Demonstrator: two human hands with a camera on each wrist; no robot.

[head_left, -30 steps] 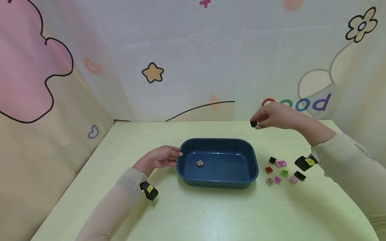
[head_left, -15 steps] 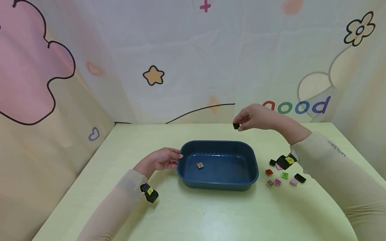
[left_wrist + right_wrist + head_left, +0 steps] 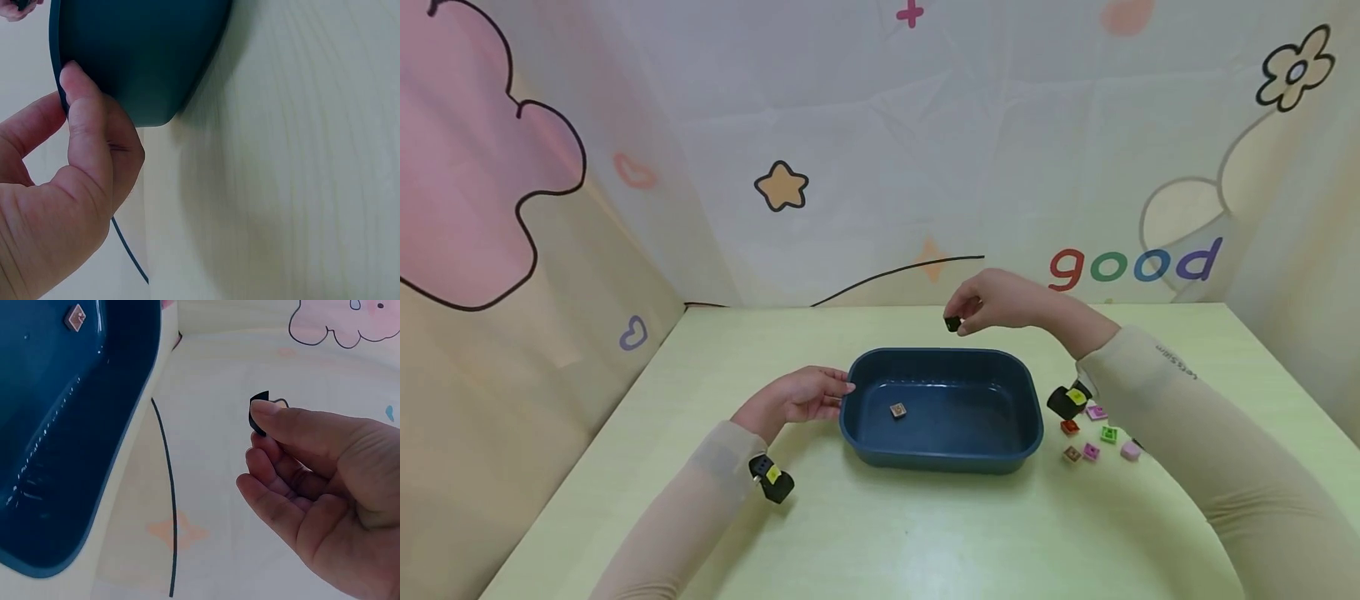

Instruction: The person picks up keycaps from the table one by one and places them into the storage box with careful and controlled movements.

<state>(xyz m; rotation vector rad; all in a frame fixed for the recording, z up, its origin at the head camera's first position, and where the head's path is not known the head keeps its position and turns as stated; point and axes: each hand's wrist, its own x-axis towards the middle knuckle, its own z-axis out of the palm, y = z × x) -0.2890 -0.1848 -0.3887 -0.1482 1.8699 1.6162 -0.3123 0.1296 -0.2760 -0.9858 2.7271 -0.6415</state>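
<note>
Simultaneously, the right hand (image 3: 1009, 300) (aloft) pinches a black block (image 3: 952, 323); the left hand (image 3: 801, 394) grips the blue tray (image 3: 940, 461).

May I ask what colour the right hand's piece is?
The piece is black, showing best in the right wrist view.

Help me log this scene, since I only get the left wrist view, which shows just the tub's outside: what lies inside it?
Observer: One small tan block lies on the floor of the tub, toward its left end.
Operator: My top corner cuts off another hand. How does it hold the dark piece there?
Observer: That is the right hand; its thumb presses against a small black block.
Operator: Anything loose outside the tub?
Observer: Yes, a red block, a green block and a pale pink block, among others, lie to its right.
</note>
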